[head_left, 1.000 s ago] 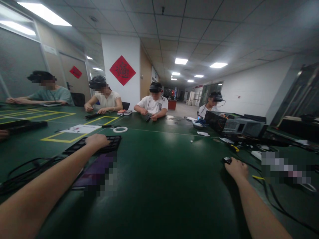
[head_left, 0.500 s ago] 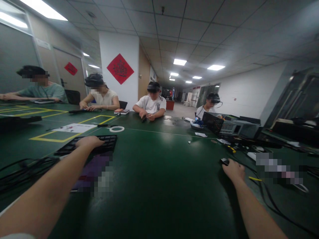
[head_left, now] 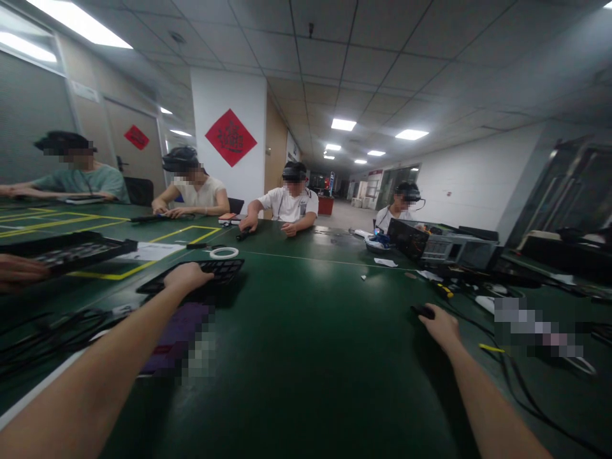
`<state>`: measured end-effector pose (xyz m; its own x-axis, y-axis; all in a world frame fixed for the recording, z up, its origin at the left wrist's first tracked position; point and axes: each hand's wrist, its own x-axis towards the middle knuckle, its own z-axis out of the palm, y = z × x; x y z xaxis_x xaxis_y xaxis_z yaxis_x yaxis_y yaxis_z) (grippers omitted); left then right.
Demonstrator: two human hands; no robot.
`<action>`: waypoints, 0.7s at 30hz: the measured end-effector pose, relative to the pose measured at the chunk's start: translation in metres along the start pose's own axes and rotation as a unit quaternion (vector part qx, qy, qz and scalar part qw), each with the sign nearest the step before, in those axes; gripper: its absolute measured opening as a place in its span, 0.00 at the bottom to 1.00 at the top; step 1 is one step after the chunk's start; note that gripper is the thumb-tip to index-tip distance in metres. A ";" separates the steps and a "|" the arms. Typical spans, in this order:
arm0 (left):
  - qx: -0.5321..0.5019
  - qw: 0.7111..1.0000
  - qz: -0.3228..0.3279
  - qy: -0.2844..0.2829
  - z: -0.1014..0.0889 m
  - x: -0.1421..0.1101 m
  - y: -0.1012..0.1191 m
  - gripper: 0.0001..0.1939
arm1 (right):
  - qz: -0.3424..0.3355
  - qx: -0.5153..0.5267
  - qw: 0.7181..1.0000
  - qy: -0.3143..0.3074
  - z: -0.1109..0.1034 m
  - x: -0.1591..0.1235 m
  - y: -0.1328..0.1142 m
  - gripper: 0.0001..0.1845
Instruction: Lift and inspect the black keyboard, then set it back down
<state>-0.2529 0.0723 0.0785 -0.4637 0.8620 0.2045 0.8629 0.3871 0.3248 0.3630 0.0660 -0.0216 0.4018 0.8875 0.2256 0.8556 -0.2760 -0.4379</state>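
My left hand point(head_left: 187, 276) reaches across the left side of the table with its fingers closed on a black gridded tray point(head_left: 227, 271). The hand and forearm hide part of that tray. Under it lies a purple packet point(head_left: 179, 328), partly covered by my forearm. On the right, my right hand point(head_left: 442, 326) is closed around a small dark object point(head_left: 423, 311) just above or on the table; its exact kind does not show.
A co-worker's hand point(head_left: 19, 271) at the left edge holds a black tray point(head_left: 86, 252) with small parts. White tape ring point(head_left: 224, 253) and black cables point(head_left: 57, 328) lie on the left. An opened computer case point(head_left: 459, 245), cables and a yellow-handled tool point(head_left: 445, 291) crowd the right.
My left hand and the gridded tray have shifted right. My right hand has moved slightly left with its dark object. Another person's tray has come in further from the left.
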 end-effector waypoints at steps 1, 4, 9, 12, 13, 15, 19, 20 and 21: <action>0.000 1.000 0.007 -0.014 0.000 -0.005 0.014 0.23 | -0.015 0.065 0.998 -0.007 0.000 -0.003 -0.011 0.26; -0.038 0.997 0.062 -0.033 0.006 -0.032 0.067 0.24 | -0.093 0.273 0.957 -0.040 -0.002 -0.022 -0.053 0.28; -0.249 0.944 0.214 -0.019 0.044 -0.115 0.152 0.19 | -0.205 0.426 0.854 -0.217 -0.007 -0.075 -0.116 0.25; -0.324 0.896 0.301 -0.039 0.065 -0.166 0.183 0.18 | -0.257 0.472 0.802 -0.261 -0.007 -0.096 -0.131 0.23; -0.341 0.885 0.313 -0.047 0.070 -0.178 0.189 0.18 | -0.264 0.485 0.789 -0.268 -0.007 -0.100 -0.132 0.23; -0.370 0.872 0.315 -0.058 0.076 -0.194 0.196 0.18 | -0.265 0.499 0.778 -0.274 -0.005 -0.103 -0.132 0.21; -0.401 0.862 0.305 -0.050 0.082 -0.200 0.196 0.17 | -0.288 0.484 0.780 -0.274 -0.002 -0.102 -0.131 0.19; -0.405 0.861 0.304 -0.049 0.083 -0.199 0.194 0.17 | -0.305 0.470 0.783 -0.271 -0.001 -0.102 -0.131 0.19; -0.408 0.861 0.302 -0.048 0.084 -0.198 0.193 0.17 | -0.322 0.453 0.788 -0.265 0.001 -0.102 -0.132 0.19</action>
<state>0.0220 0.0037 0.0229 0.0714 0.8638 0.4988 0.4952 -0.4648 0.7340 0.2091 0.0119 0.0122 -0.4177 0.8317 0.3657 0.1452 0.4584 -0.8768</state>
